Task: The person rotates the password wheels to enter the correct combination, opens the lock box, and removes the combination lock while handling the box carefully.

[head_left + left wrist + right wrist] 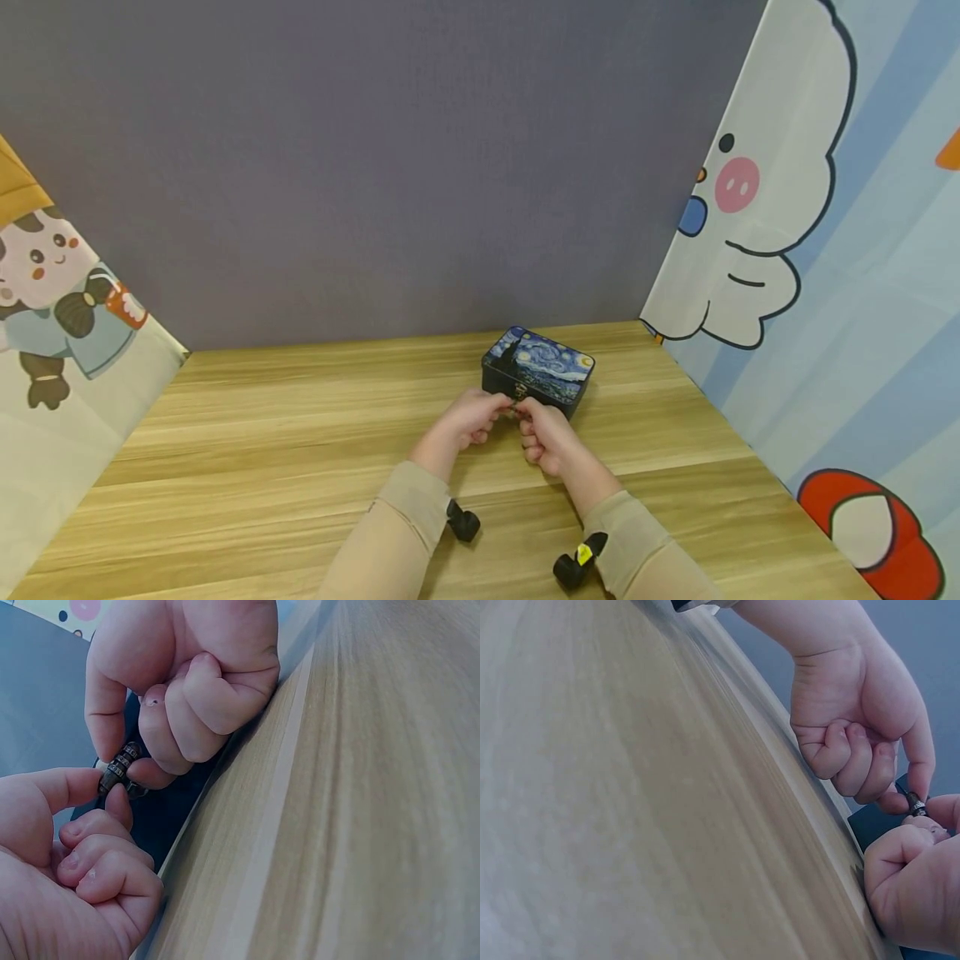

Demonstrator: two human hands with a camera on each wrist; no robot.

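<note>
A small box (pixel 551 358) with a blue swirling night-sky picture on its lid and dark sides stands at the back of the table, lid down. On its front is a metal clasp (pixel 521 389). Just before the clasp, both hands meet at a small dark combination padlock (pixel 120 766) with numbered dials. My left hand (pixel 474 414) pinches one end between thumb and forefinger, the other fingers curled in. From the opposite side my right hand (pixel 547 435) pinches the other end the same way. Fingertips cover part of the padlock.
The wood-grain table (pixel 300 450) runs up to a grey panel (pixel 420 167) behind the box. Cartoon-printed cloths hang at both sides, the right cloth (pixel 840 350) being nearer the box. Each sleeved wrist carries a small black camera (pixel 463 523).
</note>
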